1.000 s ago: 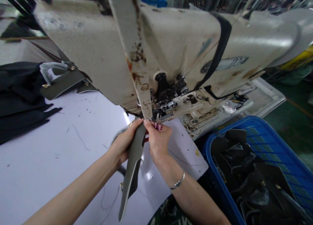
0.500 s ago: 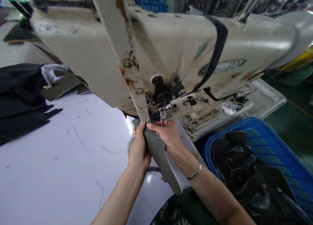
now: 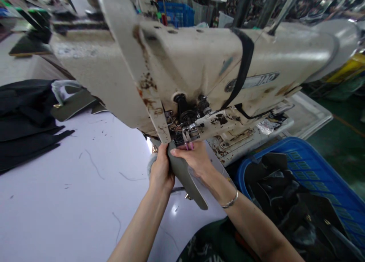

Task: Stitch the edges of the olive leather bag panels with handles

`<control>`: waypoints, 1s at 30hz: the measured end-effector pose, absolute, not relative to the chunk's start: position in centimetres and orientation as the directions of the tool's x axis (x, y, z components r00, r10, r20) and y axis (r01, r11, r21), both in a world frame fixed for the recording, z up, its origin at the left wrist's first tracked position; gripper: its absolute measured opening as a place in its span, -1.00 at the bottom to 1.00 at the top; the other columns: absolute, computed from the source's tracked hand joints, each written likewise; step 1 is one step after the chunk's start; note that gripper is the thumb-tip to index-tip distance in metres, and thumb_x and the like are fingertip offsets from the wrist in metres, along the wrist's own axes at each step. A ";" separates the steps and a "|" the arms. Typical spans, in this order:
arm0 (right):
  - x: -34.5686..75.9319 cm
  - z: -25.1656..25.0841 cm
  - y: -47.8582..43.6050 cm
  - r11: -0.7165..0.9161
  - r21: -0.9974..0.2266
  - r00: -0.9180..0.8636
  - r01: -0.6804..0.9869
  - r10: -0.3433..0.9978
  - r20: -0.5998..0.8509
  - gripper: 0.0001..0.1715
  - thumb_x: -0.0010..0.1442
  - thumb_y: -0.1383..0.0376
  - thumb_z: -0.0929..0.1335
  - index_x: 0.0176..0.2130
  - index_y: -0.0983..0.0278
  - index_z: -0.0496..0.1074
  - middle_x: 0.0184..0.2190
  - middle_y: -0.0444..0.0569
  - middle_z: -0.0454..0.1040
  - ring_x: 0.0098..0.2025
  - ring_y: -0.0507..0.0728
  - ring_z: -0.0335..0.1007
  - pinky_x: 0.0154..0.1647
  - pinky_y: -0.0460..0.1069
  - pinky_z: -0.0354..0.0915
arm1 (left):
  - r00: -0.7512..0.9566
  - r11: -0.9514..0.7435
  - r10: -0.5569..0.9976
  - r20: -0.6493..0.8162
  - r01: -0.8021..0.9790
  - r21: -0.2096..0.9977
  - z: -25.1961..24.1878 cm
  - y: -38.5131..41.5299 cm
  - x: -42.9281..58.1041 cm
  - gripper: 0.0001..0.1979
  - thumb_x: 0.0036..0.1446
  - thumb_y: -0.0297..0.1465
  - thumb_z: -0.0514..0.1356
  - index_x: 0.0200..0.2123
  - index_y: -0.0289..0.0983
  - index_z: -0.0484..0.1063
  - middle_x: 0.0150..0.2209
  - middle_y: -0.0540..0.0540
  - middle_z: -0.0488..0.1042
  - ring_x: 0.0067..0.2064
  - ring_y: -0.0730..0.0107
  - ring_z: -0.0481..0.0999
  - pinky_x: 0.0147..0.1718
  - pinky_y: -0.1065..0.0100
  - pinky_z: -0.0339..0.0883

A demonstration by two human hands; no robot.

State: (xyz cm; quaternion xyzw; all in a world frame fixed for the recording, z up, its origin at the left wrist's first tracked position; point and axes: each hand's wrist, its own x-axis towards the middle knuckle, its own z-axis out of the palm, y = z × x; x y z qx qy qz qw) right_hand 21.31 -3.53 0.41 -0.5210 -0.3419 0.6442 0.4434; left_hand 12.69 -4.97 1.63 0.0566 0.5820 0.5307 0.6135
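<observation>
Beneath the sewing machine head [image 3: 182,60], the left hand [image 3: 161,169] and right hand [image 3: 194,159] hold a closed grip on the grey strap [image 3: 182,174], and any slip could snag it on the presser foot [image 3: 186,134].

Wht laminate table top [image 3: 57,201] w/ loose dark threads [image 3: 94,167] on it; pile of long blk fabric strips [image 3: 25,117] at left, grey-green flat strap piece w/ white loop [image 3: 72,105] just beside. Green floor [image 3: 336,140] at right carries blue plastic crate [image 3: 296,145] of blk pieces.
</observation>
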 end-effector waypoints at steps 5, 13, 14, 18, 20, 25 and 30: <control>21.9 1.0 -5.0 -0.428 -0.863 -0.120 -0.269 0.904 -0.411 -0.65 -0.17 0.17 0.59 -0.64 0.27 0.44 -0.62 -0.16 0.44 -0.56 -0.01 0.24 -0.52 -0.08 0.19 | -0.134 0.447 0.814 -0.566 -0.478 0.756 3.5 -10.7 11.7 -0.65 0.23 -0.26 0.30 0.06 -0.23 0.57 0.12 -0.14 0.59 0.20 0.20 0.53 0.10 0.37 0.48; 21.9 0.6 -5.5 -0.459 -0.839 -0.143 -0.291 0.888 -0.437 -0.64 -0.17 0.19 0.58 -0.67 0.28 0.41 -0.70 -0.21 0.33 -0.62 -0.04 0.14 -0.59 -0.09 0.06 | -0.690 0.246 0.722 -0.047 0.192 0.950 2.3 -16.4 6.2 -0.66 0.22 -0.10 0.29 -0.12 -0.22 0.62 0.00 -0.13 0.62 0.10 0.16 0.58 0.18 0.31 0.41; 21.9 0.5 -5.6 -0.458 -0.839 -0.141 -0.294 0.889 -0.436 -0.65 -0.17 0.18 0.59 -0.65 0.29 0.44 -0.69 -0.19 0.36 -0.61 -0.02 0.18 -0.58 -0.08 0.10 | -0.621 0.289 0.771 -0.140 0.146 0.946 1.4 -15.8 6.2 -0.60 0.17 -0.09 0.34 -0.04 -0.23 0.61 0.03 -0.15 0.62 0.13 0.14 0.56 0.18 0.32 0.40; 21.7 0.0 -6.1 -0.397 -0.892 -0.113 -0.216 0.918 -0.381 -0.68 -0.05 0.12 0.54 -0.58 0.30 0.53 -0.65 -0.14 0.44 -0.59 0.01 0.25 -0.55 -0.07 0.15 | -0.224 0.399 0.873 -0.434 -0.183 0.898 -1.5 -13.1 8.1 -0.27 -0.06 -0.05 0.49 0.14 -0.26 0.52 0.09 -0.25 0.60 0.13 0.02 0.58 -0.03 0.32 0.55; 21.9 -0.3 -6.3 -0.303 -0.947 -0.059 -0.106 0.953 -0.298 -0.72 0.02 0.12 0.51 -0.52 0.29 0.59 -0.60 -0.13 0.50 -0.55 0.03 0.32 -0.52 -0.08 0.18 | -0.134 0.416 0.875 -0.466 -0.286 0.863 -2.3 -12.3 9.5 -0.27 -0.10 -0.01 0.50 0.08 -0.29 0.52 -0.01 -0.28 0.64 0.03 0.00 0.64 -0.15 0.33 0.59; 22.5 -0.6 -6.4 -0.164 -0.980 0.037 0.111 0.986 -0.161 -0.75 0.07 0.12 0.52 -0.46 0.25 0.65 -0.52 -0.10 0.59 -0.47 0.08 0.45 -0.41 -0.06 0.28 | -0.146 0.459 0.827 -0.544 -0.383 0.801 -3.1 -11.3 11.0 -0.38 -0.06 -0.06 0.50 -0.03 -0.32 0.51 -0.19 -0.25 0.68 -0.11 0.02 0.70 -0.22 0.32 0.63; 23.1 -1.0 -6.7 -0.231 -0.973 0.008 -0.002 0.973 -0.231 -0.77 0.00 0.13 0.55 -0.38 0.24 0.68 -0.43 -0.07 0.65 -0.39 0.13 0.53 -0.38 -0.05 0.34 | -0.228 0.439 0.810 -0.541 -0.377 0.816 -3.1 -10.9 10.6 -0.45 -0.10 -0.12 0.53 -0.09 -0.28 0.55 -0.15 -0.25 0.68 -0.12 -0.03 0.70 -0.22 0.28 0.66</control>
